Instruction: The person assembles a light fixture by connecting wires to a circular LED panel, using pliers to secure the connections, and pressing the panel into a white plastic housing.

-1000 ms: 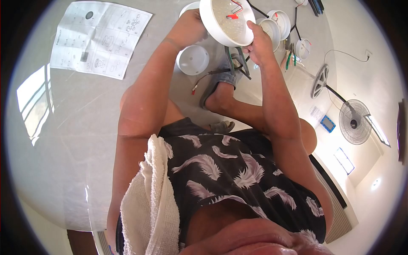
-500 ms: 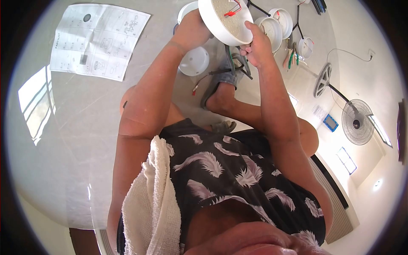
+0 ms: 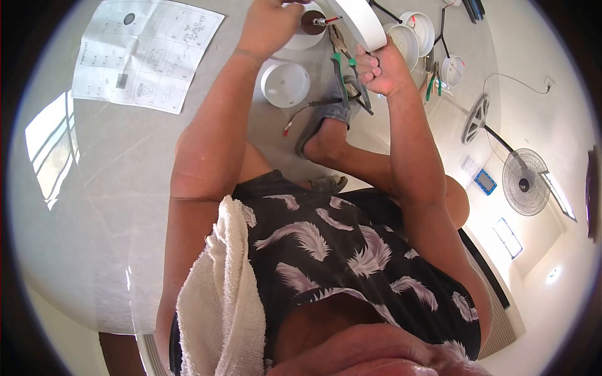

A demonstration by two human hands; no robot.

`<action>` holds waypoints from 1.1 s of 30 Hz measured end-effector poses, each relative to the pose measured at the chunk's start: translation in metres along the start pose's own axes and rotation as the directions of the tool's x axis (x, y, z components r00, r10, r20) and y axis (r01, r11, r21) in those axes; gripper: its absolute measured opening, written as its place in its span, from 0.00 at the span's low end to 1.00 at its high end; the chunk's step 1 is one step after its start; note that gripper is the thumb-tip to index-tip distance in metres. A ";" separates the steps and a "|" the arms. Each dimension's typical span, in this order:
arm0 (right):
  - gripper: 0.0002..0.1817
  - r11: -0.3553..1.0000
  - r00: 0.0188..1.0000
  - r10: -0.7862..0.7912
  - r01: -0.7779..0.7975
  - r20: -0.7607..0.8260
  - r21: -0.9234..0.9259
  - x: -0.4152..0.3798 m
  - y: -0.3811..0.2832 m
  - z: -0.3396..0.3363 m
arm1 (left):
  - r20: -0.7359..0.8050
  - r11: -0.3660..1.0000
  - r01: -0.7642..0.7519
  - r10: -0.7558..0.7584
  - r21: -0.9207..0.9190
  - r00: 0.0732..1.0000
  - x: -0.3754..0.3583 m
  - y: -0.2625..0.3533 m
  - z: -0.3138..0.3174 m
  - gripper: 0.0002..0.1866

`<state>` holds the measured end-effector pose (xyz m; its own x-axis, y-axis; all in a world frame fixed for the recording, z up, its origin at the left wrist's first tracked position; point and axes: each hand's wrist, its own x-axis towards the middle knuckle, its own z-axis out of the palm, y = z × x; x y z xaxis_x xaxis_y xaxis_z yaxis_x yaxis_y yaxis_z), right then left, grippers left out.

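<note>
My right hand [image 3: 387, 70] grips the lower edge of a white round lamp head [image 3: 365, 26], tilted so its side wall faces me; its top runs out of view. My left hand [image 3: 271, 28] is at the top edge, its fingers curled and partly hidden, so what they hold cannot be made out. Beside it is a brown disc [image 3: 313, 22] with a metal fitting, in front of a white round part [image 3: 301, 41]. A red wire connector [image 3: 332, 20] lies between the fitting and the lamp head. Below them rests a white round cup [image 3: 285, 84].
Green-handled pliers [image 3: 339, 59] lie between my hands on the glass table [image 3: 144, 207]. More white lamp heads [image 3: 416, 31] on black arms and green-handled pliers [image 3: 433, 81] are to the right. A printed instruction sheet [image 3: 144, 56] lies left. A fan [image 3: 525, 182] stands beyond.
The lamp head has tipped from showing its dotted inner face to showing its side, moving up and right with my right hand. My left hand has moved up and left, away from its rim.
</note>
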<state>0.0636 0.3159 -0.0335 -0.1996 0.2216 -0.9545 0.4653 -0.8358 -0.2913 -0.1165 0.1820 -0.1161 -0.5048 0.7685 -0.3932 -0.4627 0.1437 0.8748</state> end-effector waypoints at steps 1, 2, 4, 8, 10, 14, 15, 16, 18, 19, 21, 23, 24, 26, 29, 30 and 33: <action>0.24 0.999 1.000 0.020 -0.020 -0.017 0.030 0.001 0.001 0.000 | 0.085 0.996 -0.090 0.089 0.001 0.992 -0.001 0.000 0.004 0.15; 0.24 1.000 1.000 0.017 -0.016 -0.016 0.026 0.002 0.000 0.000 | 0.138 0.998 -0.046 0.042 0.031 0.990 -0.005 -0.001 0.007 0.15; 0.23 0.996 0.998 0.056 -0.058 0.039 0.068 0.001 0.002 -0.001 | 0.169 0.966 -0.154 0.120 0.207 0.978 -0.007 0.000 0.015 0.15; 0.27 0.995 0.993 0.052 -0.061 0.109 0.081 0.006 0.008 -0.009 | 0.180 0.901 -0.161 0.094 0.402 0.979 -0.016 0.011 0.029 0.14; 0.23 0.989 0.993 0.065 -0.077 0.102 0.123 0.003 0.009 -0.004 | 0.163 0.897 -0.176 0.118 0.406 0.980 -0.014 0.004 0.032 0.14; 0.25 0.975 0.974 0.090 -0.129 0.206 0.182 0.003 0.014 -0.008 | 0.106 0.846 -0.268 0.247 0.462 0.963 -0.009 -0.013 0.036 0.12; 0.26 0.966 0.972 0.086 -0.135 0.221 0.222 0.003 0.016 -0.008 | 0.109 0.833 -0.298 0.280 0.467 0.954 -0.009 -0.013 0.036 0.11; 0.28 0.954 0.969 0.080 -0.142 0.234 0.263 0.003 0.018 -0.008 | 0.111 0.834 -0.297 0.278 0.466 0.954 -0.009 -0.013 0.035 0.11; 0.28 0.955 0.969 0.078 -0.140 0.235 0.260 0.001 0.020 -0.010 | 0.115 0.831 -0.302 0.282 0.468 0.952 -0.009 -0.012 0.036 0.10; 0.29 0.957 0.968 0.073 -0.135 0.238 0.257 0.001 0.022 -0.009 | 0.116 0.830 -0.304 0.283 0.467 0.952 -0.010 -0.011 0.035 0.10; 0.29 0.951 0.965 0.069 -0.140 0.254 0.276 0.002 0.024 -0.011 | 0.135 0.853 -0.284 0.250 0.439 0.959 -0.010 -0.009 0.034 0.10; 0.30 0.945 0.960 0.064 -0.145 0.272 0.292 0.003 0.026 -0.012 | 0.149 0.858 -0.291 0.251 0.424 0.956 -0.010 -0.008 0.033 0.10; 0.30 0.941 0.953 0.058 -0.152 0.297 0.303 0.003 0.026 -0.012 | 0.162 0.862 -0.298 0.253 0.409 0.954 -0.010 -0.006 0.032 0.10; 0.31 0.936 0.945 0.053 -0.160 0.323 0.313 0.003 0.027 -0.012 | 0.195 0.858 -0.291 0.228 0.423 0.954 -0.009 -0.003 0.029 0.10; 0.27 0.953 0.958 0.032 -0.115 0.284 0.280 -0.001 0.026 -0.009 | 0.200 0.905 -0.275 0.219 0.324 0.955 -0.010 -0.010 0.028 0.12; 0.23 0.975 0.983 -0.004 -0.037 0.185 0.218 -0.002 0.026 -0.007 | 0.170 0.942 -0.267 0.234 0.205 0.957 -0.010 -0.016 0.029 0.13; 0.17 0.991 0.993 -0.120 0.119 0.000 0.068 -0.011 0.023 0.000 | 0.173 0.866 -0.365 0.324 0.343 0.930 -0.004 -0.035 0.024 0.17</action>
<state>0.0771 0.2941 -0.0299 -0.2538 0.3199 -0.9128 0.3788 -0.8354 -0.3982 -0.0805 0.1890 -0.1382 -0.4932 0.8693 -0.0337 0.0335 0.0577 0.9978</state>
